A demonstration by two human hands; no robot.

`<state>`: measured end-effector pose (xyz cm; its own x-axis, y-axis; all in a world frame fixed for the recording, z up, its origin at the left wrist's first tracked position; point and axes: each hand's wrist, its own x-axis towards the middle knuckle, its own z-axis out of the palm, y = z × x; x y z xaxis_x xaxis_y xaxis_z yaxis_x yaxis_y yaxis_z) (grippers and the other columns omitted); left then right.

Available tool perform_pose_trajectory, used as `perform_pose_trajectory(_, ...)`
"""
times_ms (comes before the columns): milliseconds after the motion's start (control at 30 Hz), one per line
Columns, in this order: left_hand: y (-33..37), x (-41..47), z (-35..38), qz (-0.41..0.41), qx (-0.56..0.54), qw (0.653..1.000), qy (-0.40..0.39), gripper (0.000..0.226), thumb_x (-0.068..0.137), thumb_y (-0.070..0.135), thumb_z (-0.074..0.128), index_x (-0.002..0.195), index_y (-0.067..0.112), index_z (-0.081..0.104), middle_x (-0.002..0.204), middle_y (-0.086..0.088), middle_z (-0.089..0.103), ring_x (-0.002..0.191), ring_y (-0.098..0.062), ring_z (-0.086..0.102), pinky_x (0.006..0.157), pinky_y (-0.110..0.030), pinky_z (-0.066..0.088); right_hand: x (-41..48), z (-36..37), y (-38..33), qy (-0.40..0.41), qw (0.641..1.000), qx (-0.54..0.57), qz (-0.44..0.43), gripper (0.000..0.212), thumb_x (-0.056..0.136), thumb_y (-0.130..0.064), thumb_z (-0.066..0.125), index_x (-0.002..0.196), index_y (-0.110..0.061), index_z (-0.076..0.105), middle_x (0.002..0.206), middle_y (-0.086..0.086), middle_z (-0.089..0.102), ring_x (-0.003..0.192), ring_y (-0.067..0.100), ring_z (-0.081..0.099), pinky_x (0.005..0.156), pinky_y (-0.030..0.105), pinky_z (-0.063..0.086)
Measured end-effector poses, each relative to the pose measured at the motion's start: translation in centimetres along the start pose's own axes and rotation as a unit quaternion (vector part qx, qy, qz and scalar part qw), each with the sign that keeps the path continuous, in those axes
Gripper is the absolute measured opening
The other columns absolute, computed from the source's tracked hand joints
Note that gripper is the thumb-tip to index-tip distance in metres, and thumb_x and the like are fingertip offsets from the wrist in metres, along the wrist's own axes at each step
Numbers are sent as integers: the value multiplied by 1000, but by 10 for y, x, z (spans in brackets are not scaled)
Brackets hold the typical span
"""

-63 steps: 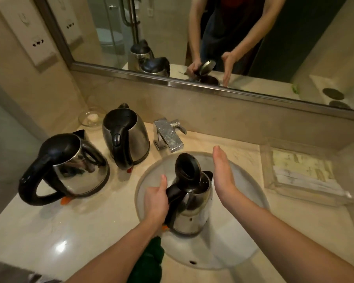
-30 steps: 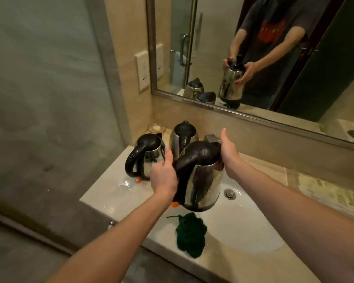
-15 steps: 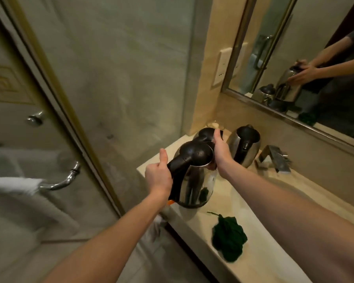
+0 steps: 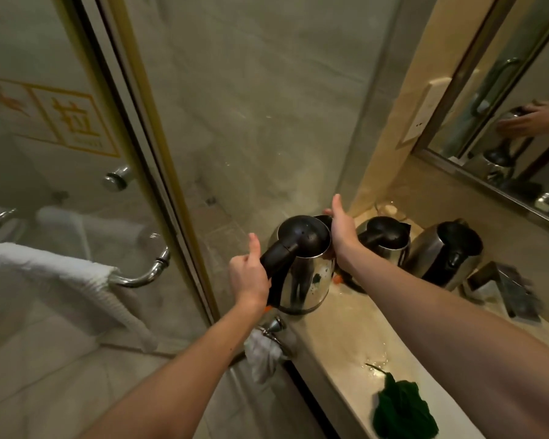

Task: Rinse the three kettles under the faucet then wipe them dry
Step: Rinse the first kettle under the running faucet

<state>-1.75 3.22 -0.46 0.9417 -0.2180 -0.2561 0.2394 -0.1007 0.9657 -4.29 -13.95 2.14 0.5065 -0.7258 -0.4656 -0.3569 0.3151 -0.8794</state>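
a: nearest, green cloth (image 4: 403,410) crumpled on the table (image 4: 346,340), a wet sheen just beyond it. slippery ground for anything set down there.
b: agreed. further on, left hand (image 4: 249,277) wrapped round the black handle of the kettle (image 4: 308,274), thumb up. right hand (image 4: 342,229) flat and straight-fingered against the lid side, gripping nothing.
a: stands right at the table's left end, close to the glass panel (image 4: 266,122). hard to tell whether resting or just lifted. could slide off that edge to the floor (image 4: 61,375) if put down half over it, likely wet base on wet stone.
b: could also knock the glass on a careless swing. held properly by one hand only, so some risk of a twist out of a damp grip.
a: beyond, second kettle (image 4: 384,242) just beside the right wrist, third kettle (image 4: 447,251) next to it, faucet (image 4: 507,289) past both. easy to clip the second one on pulling back.
b: looks not yet wiped, too; cloth well apart from both hands.
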Motion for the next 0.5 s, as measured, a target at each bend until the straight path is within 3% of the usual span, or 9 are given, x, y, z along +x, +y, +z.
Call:
perform_pose_trajectory(100,-3,16,7,-7,3,1000,-8,59,94,58,37,57,12,43,55,-2,47,44,-13,51,39,-16,40,21,7,-2,9,1000,-8,-7,68,92,-73,27,123,-23,61,114,5,65,104,28,60,76,40,51)
perform_pose_trajectory(200,-6,29,19,-24,-22,999,-18,57,95,54,39,57,12,40,54,-2,46,41,-10,49,39,-17,38,42,9,-1,12,1000,-12,-8,67,91,-73,27,118,-23,62,110,4,66,104,27,60,97,50,47)
perform_pose_trajectory(367,-23,48,33,-40,-10,999,-16,58,95,57,38,60,10,41,59,-6,48,44,-14,50,39,-17,39,63,11,1,9,1000,-21,-13,61,90,-75,28,98,-26,65,104,3,66,102,27,61,99,51,46)
perform_pose_trajectory(500,-33,54,36,-67,-15,997,-30,57,94,59,38,66,10,44,60,-6,50,44,-16,49,42,-23,40,75,15,6,7,999,-39,-19,57,92,-71,28,93,-27,64,104,1,64,105,26,59,104,51,42)
